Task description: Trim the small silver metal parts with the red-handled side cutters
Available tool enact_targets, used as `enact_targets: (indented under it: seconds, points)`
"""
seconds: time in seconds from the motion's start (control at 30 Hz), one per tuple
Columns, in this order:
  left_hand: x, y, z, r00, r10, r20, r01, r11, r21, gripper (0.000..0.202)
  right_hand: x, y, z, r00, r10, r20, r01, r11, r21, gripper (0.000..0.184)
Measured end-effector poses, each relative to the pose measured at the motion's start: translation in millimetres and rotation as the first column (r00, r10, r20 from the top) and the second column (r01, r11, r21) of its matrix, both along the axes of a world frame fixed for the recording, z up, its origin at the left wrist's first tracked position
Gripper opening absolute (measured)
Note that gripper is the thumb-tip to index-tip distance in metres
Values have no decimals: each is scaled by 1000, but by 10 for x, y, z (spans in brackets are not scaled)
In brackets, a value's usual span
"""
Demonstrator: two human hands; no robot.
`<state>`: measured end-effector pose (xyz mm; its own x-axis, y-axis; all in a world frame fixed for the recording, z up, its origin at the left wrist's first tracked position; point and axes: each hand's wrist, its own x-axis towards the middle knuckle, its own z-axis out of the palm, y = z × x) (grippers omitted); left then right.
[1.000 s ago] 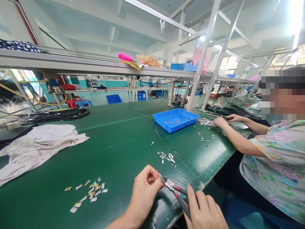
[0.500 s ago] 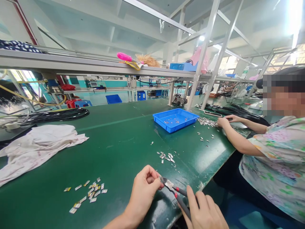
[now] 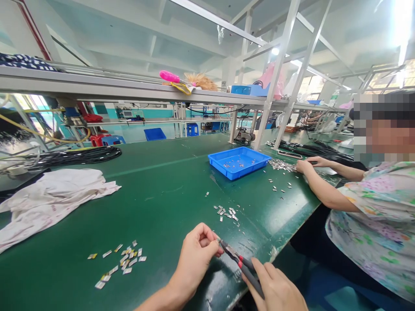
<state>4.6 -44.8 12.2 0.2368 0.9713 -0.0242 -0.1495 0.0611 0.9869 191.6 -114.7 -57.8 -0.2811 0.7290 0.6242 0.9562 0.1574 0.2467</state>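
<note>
The right hand (image 3: 275, 289) and left hand (image 3: 196, 259) are close together at the edge of the green worktop (image 3: 162, 216). The right hand clamps one pair of red-handled pliers (image 3: 243, 268), and the left hand's fingertips (image 3: 214, 244) pinch together at the plier jaws, though any piece held there is too small to tell. Three loose piles of small metal pieces lie on the worktop: one (image 3: 121, 259) left of the hands, one (image 3: 225, 214) ahead of them, and one (image 3: 281, 164) just beside the single blue tray (image 3: 239, 170). A co-worker (image 3: 372, 220) at right has two hands (image 3: 303, 166) at that third pile.
</note>
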Motion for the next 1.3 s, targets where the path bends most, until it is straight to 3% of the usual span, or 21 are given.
enact_targets:
  seconds: [0.1, 0.23, 0.47, 0.6, 0.77, 0.93, 1.1, 1.23, 1.3]
  points:
    - [6, -8, 15, 1000, 3, 9, -3, 1000, -18, 16, 8, 4, 12, 1000, -3, -17, 3, 1000, -30, 29]
    - [9, -10, 2, 1000, 9, -1, -9, 1000, -6, 16, 15, -17, 106, 991, -78, 107, 67, 992, 106, 42]
    - [5, -10, -16, 1000, 18, 1, -18, 1000, 8, 15, -9, -16, 166, 972, -115, 207, 70, 974, 215, 40]
    - [17, -1, 16, 1000, 18, 7, -18, 1000, -13, 16, -9, -3, 83, 993, -77, 93, 66, 991, 117, 33]
    - [37, 6, 78, 999, 6, 48, -4, 999, -42, 17, 25, 12, 53, 987, 73, -144, -95, 984, -153, 17]
    - [32, -10, 31, 999, 19, 28, -18, 999, -39, 16, 38, -18, 92, 999, -54, 9, 53, 998, 42, 39]
    - [21, -12, -2, 1000, 21, 23, -21, 1000, -16, 15, 34, -37, 127, 990, -80, 120, 64, 989, 131, 40]
    - [27, 6, 45, 999, 24, 31, -23, 999, -37, 16, 33, -27, 88, 997, -54, 56, 49, 994, 93, 35]
    - [31, 17, 77, 999, 16, 43, -14, 999, -44, 17, 30, -10, 100, 993, 18, -119, -24, 998, -51, 25]
